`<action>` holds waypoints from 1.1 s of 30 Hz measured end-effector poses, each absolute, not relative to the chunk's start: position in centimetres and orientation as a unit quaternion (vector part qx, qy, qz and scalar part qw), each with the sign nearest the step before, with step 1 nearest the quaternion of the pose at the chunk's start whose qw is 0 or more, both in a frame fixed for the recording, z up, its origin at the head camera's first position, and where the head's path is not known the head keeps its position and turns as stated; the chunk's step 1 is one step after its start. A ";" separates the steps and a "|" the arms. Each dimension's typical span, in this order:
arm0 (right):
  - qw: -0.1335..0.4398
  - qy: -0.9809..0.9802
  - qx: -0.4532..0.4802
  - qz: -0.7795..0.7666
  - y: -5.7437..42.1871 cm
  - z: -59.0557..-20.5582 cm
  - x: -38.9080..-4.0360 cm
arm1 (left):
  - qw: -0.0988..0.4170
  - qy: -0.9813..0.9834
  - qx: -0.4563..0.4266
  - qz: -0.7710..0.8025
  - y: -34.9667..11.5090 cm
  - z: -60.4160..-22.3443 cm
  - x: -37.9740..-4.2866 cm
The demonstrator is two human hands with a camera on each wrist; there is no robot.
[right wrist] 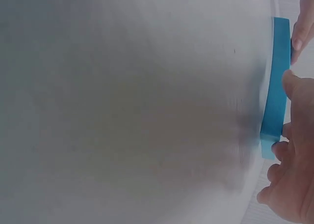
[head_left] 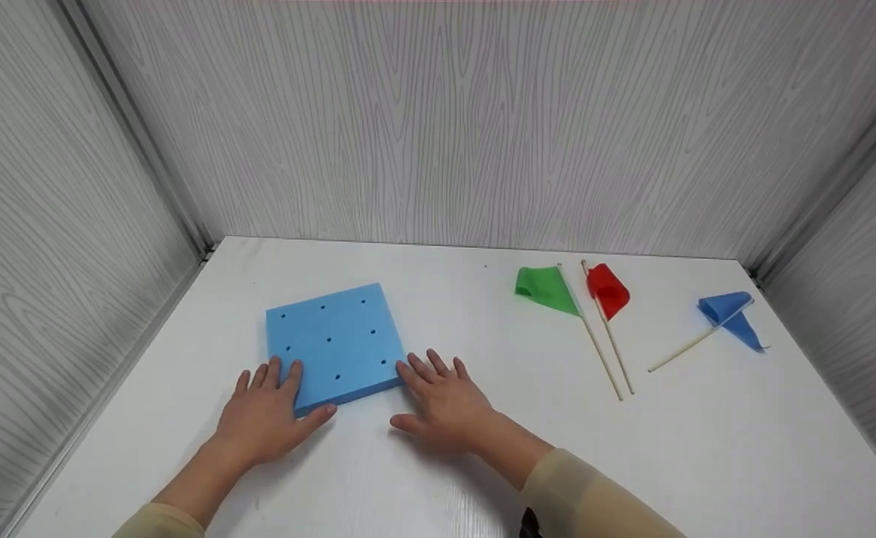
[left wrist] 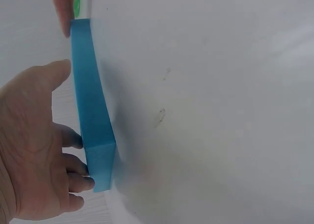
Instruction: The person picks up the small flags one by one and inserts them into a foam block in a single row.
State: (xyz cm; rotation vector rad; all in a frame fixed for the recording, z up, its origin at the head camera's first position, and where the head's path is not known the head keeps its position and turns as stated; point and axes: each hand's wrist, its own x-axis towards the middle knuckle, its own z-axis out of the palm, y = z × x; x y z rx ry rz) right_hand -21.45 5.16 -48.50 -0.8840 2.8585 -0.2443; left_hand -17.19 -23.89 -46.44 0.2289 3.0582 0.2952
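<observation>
A flat blue foam block (head_left: 333, 329) with several small holes in its top lies on the white table, turned slightly. My left hand (head_left: 262, 418) is at its near left corner, fingers spread and touching the block's edge, thumb along the near side. At the near right corner, the fingertips of my right hand (head_left: 445, 403) touch the block, its thumb held apart from it. From the left wrist, the block's side (left wrist: 93, 91) shows beside the left palm (left wrist: 34, 140). In the right wrist view the right hand (right wrist: 294, 165) is at the block's end (right wrist: 277, 96).
Right of the block lie a green flag (head_left: 546, 288) and a red flag (head_left: 608, 290) on thin sticks, close together. Farther right is a blue flag (head_left: 729, 314) on its stick. Wood-grain panels (head_left: 438, 127) wall the table (head_left: 483, 314) at the back and both sides.
</observation>
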 end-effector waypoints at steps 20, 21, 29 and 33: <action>0.041 0.951 -0.285 -0.107 9.9 -48.1 -20.8 | 0.054 0.987 0.115 0.102 -19.9 -47.1 -19.4; 0.039 0.951 -0.285 -0.115 10.4 -48.2 -20.7 | 0.054 0.986 0.119 0.102 -19.5 -47.1 -19.5; 0.043 0.951 -0.266 -0.152 14.1 -48.5 -19.7 | 0.041 0.983 0.148 0.097 -16.3 -47.5 -20.1; 0.039 0.955 -0.258 -0.145 15.9 -48.4 -19.2 | 0.043 0.981 0.163 0.097 -14.7 -47.5 -20.3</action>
